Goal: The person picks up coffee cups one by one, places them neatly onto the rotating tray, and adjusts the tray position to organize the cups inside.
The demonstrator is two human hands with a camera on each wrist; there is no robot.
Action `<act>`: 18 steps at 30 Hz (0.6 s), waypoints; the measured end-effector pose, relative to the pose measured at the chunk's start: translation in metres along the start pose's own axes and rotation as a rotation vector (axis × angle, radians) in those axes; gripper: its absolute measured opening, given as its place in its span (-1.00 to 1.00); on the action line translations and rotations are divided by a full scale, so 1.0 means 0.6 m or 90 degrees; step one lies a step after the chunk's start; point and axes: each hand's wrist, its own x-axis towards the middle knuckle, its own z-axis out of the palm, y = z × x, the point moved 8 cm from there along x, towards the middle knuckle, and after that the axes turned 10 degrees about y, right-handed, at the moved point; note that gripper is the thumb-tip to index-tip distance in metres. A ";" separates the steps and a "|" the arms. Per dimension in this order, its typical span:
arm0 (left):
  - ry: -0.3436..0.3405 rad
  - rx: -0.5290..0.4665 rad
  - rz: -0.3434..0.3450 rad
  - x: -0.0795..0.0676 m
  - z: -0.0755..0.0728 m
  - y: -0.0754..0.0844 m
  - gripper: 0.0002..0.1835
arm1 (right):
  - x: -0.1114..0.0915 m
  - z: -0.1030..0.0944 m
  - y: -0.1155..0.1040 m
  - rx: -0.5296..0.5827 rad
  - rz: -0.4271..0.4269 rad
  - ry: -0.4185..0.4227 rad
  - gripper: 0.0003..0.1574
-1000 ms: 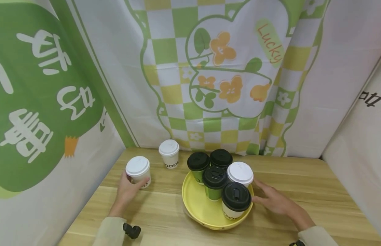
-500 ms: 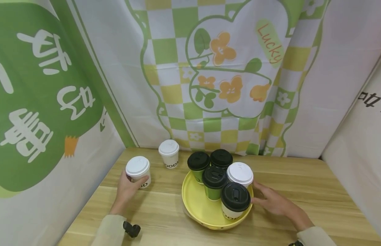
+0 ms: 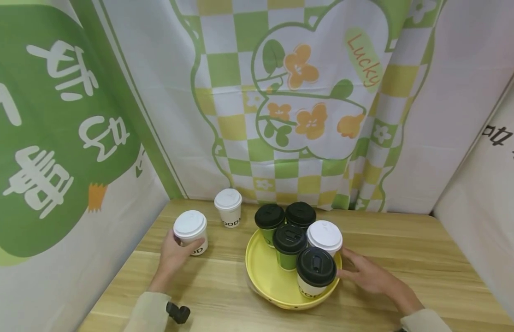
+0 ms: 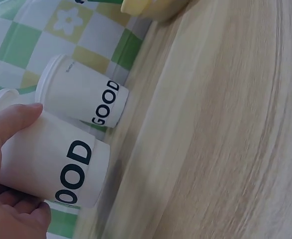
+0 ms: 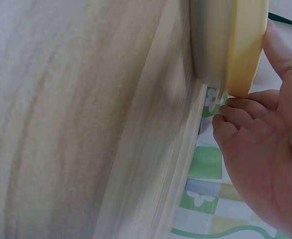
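My left hand [image 3: 174, 258] grips a white-lidded paper cup [image 3: 191, 226] by its side, thumb in front and fingers round the back. In the left wrist view the cup's dark lettering [image 4: 73, 172] shows below the thumb. At the right edge of a yellow round tray [image 3: 273, 286], my right hand [image 3: 370, 274] lies with loosely bent fingers touching the rim. Near its thumb stands a black-lidded white cup [image 3: 312, 283]; a white-lidded cup [image 3: 324, 236] is by its fingertips. The right wrist view shows fingertips right at the yellow rim [image 5: 245, 55].
Several black-lidded green cups [image 3: 287, 260] stand on the tray's back and middle. Another white-lidded cup [image 3: 230, 214] stands on the wooden table [image 3: 223, 295] near the back cloth [image 3: 223, 152], between the left hand's cup and the tray.
My left hand and its cup have moved slightly to the right. The tray and its cups have turned a little, the back cups shifting right and the front cup left.
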 end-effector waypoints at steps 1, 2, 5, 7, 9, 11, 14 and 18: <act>-0.002 -0.002 0.002 -0.003 0.001 0.004 0.10 | 0.000 0.001 0.000 0.000 0.004 0.001 0.09; -0.003 -0.005 0.005 -0.005 0.002 0.007 0.10 | -0.001 0.001 0.000 0.000 0.005 0.002 0.10; -0.005 -0.010 0.010 -0.011 0.007 0.014 0.10 | -0.003 0.002 -0.004 -0.004 0.003 0.009 0.09; -0.007 -0.008 0.013 -0.014 0.010 0.018 0.10 | -0.005 0.003 -0.007 0.000 0.002 0.015 0.10; -0.010 -0.011 0.015 -0.018 0.013 0.022 0.11 | -0.007 0.003 -0.012 0.002 -0.007 0.019 0.09; -0.014 -0.017 0.017 -0.023 0.017 0.027 0.10 | -0.010 0.003 -0.018 0.005 -0.017 0.020 0.09; -0.024 -0.031 0.024 -0.031 0.023 0.037 0.09 | -0.012 0.002 -0.023 0.009 -0.022 0.024 0.07; -0.036 -0.047 0.031 -0.041 0.032 0.055 0.09 | -0.013 0.002 -0.027 0.008 -0.024 0.028 0.05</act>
